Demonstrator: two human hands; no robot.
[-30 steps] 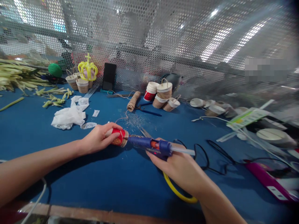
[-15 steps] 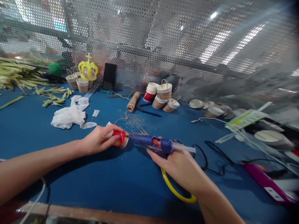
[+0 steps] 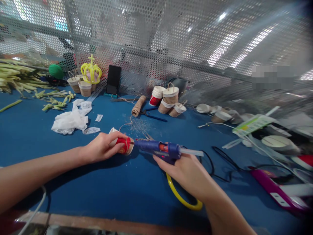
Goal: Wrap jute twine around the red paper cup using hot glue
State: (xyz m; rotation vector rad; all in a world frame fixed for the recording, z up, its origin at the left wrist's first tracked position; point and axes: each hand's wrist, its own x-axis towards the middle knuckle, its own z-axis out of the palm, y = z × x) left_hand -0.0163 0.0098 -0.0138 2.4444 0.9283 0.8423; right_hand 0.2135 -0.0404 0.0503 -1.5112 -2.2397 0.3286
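Note:
My left hand is closed around a red and white paper cup lying on its side, with twine wrapped on it near one end. My right hand grips a blue hot glue gun, a clear glue stick poking out of its back. The gun's nozzle points left and meets the cup close to the twine-wound end; whether it touches I cannot tell. A strand of twine runs from the cup toward a twine roll. Beneath my right hand lies a yellow ring-shaped handle, partly hidden.
Behind are pliers, twine-covered cups, a phone and a yellow crown. White lace lies left. A purple power strip and black cable sit right. A perforated metal screen closes the back.
The whole view has shifted slightly. Both hands, the cup and the glue gun keep nearly the same places relative to each other.

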